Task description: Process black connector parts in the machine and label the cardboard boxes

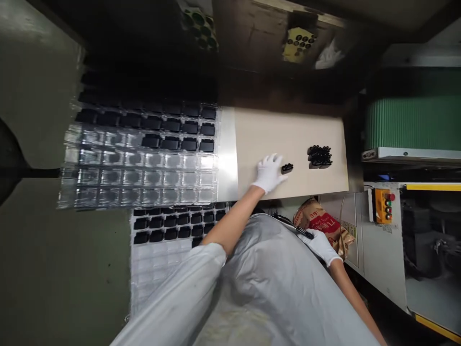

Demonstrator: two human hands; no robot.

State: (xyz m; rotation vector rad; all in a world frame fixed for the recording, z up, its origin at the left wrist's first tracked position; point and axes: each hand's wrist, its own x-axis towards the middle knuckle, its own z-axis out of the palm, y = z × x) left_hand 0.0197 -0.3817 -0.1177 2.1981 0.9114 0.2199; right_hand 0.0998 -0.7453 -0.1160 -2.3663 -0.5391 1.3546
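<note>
My left hand (268, 174), in a white glove, rests low over the beige board (262, 132) with its fingers spread. Beside its fingertips lies a small black moulded part (287, 168); I cannot see a grip on it. Farther right on the same board is a tight cluster of similar black parts (320, 156). My right hand (321, 245), gloved too, is below the board's front edge near my lap. Its fingers are closed around a slim black stick-like object (305, 233), whose exact kind I cannot make out.
Clear plastic trays (140, 178) at left hold rows of black pieces (171, 142). A lower tray (154, 259) stands nearer me. A brown-and-red paper bag (320, 218) is by my right hand. Rightward are a green ribbed belt (414, 117) and an orange button box (383, 205).
</note>
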